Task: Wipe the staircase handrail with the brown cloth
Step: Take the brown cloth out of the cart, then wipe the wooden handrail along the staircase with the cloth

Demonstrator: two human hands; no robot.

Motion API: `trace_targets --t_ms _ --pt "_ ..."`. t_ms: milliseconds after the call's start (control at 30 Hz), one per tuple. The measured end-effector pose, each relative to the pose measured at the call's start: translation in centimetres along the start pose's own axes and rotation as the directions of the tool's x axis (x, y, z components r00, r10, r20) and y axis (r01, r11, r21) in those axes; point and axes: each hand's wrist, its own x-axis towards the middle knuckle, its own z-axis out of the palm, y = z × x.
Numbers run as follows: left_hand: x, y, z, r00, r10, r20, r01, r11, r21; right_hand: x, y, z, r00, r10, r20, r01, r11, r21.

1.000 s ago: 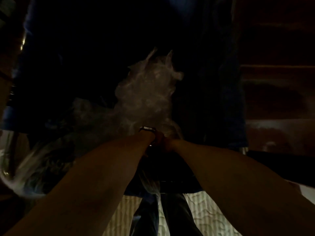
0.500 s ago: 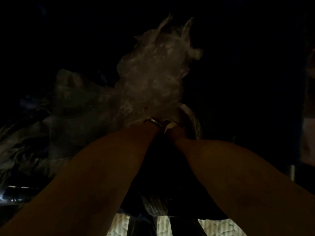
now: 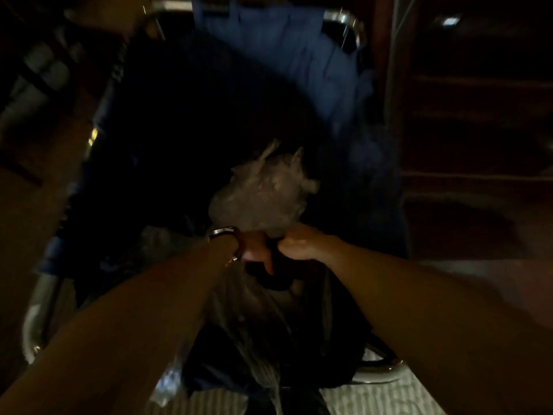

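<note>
Head view shows a very dim room, both bare forearms reaching forward over what looks like a cart lined with dark blue fabric (image 3: 287, 55) on a metal frame (image 3: 350, 22). Left hand (image 3: 254, 250), with a bracelet (image 3: 223, 232) at the wrist, and right hand (image 3: 302, 244) meet close together, knuckles nearly touching. Both look curled tight around the gathered neck of a crumpled clear plastic bag (image 3: 260, 193), whose bunched top stands up just beyond the fists. More clear plastic (image 3: 254, 339) hangs below the hands, toward a pale ribbed floor mat (image 3: 389, 396).

No brown cloth can be picked out anywhere; it may be in the bag or the cart, but the light is too poor to say. A handrail is not plainly visible either, though dark wooden steps (image 3: 478, 130) rise on the right.

My guess is the wiping has not begun and the cloth must first be found. A cloth like that should be light, soft and limp, safe to squeeze. It would be best bunched in one palm, then folded over the rail so the fingers wrap round it. The plastic looks thin and slippery, likely to tear if yanked
</note>
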Motion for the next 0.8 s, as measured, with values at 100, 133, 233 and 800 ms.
trace_targets --t_ms 100,133,233,800 --pt "-6.3 2.4 -4.5 0.999 0.043 -0.031 -0.048 0.978 -0.203 -5.0 -3.6 -5.8 0.997 -0.066 -0.047 0.064 0.997 -0.035" --pt "-8.9 3.0 -6.0 0.998 0.047 -0.046 -0.059 0.949 -0.309 -7.3 -5.2 -7.8 0.993 -0.07 -0.098 0.068 0.997 -0.023" --pt "-15.4 4.7 -9.7 0.991 0.112 -0.068 -0.131 0.859 -0.495 -13.4 -8.3 -12.7 0.953 -0.138 -0.269 0.152 0.988 0.033" --pt "-47.8 19.2 -13.1 0.271 0.628 -0.73 -0.913 0.408 0.011 -44.4 -18.4 -23.4 0.394 -0.446 -0.804 0.679 0.73 -0.072"
